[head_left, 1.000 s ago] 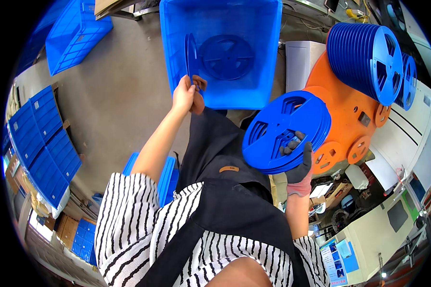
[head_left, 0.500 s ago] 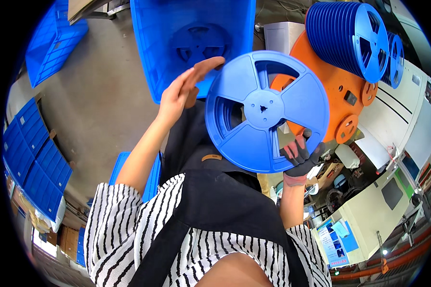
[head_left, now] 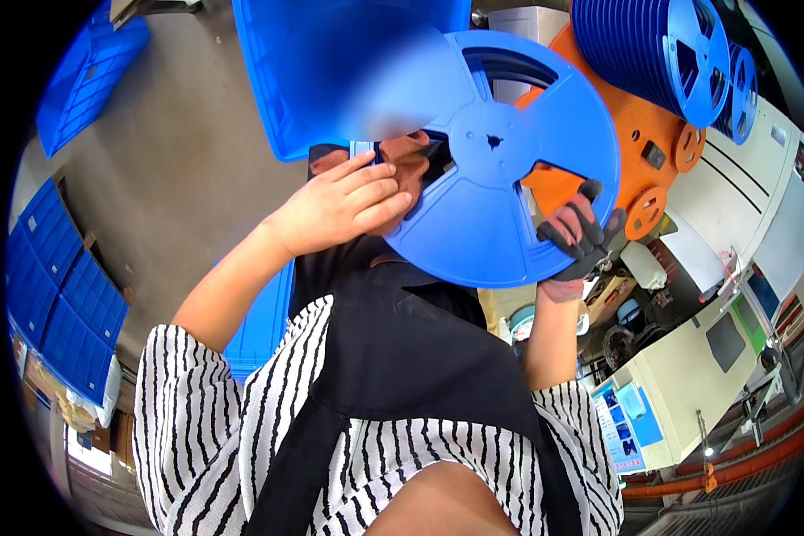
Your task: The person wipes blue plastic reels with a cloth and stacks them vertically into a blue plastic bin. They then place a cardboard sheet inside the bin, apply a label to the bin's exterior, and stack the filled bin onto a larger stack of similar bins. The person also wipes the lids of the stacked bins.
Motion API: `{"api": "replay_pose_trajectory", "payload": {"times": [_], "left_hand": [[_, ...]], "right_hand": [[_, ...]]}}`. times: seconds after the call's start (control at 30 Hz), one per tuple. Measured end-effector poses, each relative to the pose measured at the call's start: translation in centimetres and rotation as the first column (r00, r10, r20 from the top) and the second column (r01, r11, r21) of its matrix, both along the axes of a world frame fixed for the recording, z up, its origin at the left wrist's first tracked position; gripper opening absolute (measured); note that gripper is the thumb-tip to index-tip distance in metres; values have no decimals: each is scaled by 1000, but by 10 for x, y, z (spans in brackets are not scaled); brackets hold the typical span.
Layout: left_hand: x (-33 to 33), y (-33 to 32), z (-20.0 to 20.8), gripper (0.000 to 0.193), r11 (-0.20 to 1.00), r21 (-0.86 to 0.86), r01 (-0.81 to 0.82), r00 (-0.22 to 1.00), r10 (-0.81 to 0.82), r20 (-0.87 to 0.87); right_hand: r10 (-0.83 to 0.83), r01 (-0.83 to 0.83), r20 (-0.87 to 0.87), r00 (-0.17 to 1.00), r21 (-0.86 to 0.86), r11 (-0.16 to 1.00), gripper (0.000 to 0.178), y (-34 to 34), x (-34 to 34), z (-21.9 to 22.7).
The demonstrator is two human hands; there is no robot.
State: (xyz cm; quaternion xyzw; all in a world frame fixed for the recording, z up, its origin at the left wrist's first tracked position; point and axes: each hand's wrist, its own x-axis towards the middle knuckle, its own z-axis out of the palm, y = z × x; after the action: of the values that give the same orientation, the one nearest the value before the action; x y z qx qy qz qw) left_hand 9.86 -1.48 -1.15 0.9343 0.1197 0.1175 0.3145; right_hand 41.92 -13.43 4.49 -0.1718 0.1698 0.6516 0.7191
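A blue plastic reel (head_left: pixel 491 143) with cut-out windows is held up in front of me. My right hand (head_left: pixel 582 234), in a grey and pink glove, grips its lower right rim, with fingers through a window. My left hand (head_left: pixel 344 201) lies at the reel's left side, back of the hand showing, fingers stretched out and slightly apart. Brown coverings sit over its fingertips, against or just beside the reel. A blurred patch hides the reel's upper left part, so the exact contact there cannot be made out.
A blue bin (head_left: pixel 281 107) stands ahead on the left. To the right, an orange machine (head_left: pixel 630 134) carries a stack of blue reels (head_left: pixel 701 62). More blue crates (head_left: pixel 67 295) stand at far left. A pale cabinet (head_left: pixel 688 393) is at lower right.
My left hand has come down and turned its back up, reaching the reel's left side. The reel has shifted upward in the picture, still gripped by my right hand.
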Motion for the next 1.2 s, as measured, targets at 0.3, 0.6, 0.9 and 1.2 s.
{"api": "replay_pose_trajectory", "payload": {"times": [0.3,0.6,0.9,1.2], "left_hand": [[-19,2,17,34,395,-682,-616,788,300,-538],[-73,-32,-37,51,-625,-764,158,597,677,-430],[-91,-40,-56,55,-637,-762,117,548,681,-486],[-62,5,-143,40,-351,-748,-563,332,733,-594]], "right_hand": [[287,-207,546,787,-205,957,66,18,6,-6],[479,-59,630,611,-568,821,55,-4,-3,-2],[584,2,605,541,-695,719,60,-6,-5,-4],[470,-86,592,655,-559,825,55,-6,-22,2]]}}
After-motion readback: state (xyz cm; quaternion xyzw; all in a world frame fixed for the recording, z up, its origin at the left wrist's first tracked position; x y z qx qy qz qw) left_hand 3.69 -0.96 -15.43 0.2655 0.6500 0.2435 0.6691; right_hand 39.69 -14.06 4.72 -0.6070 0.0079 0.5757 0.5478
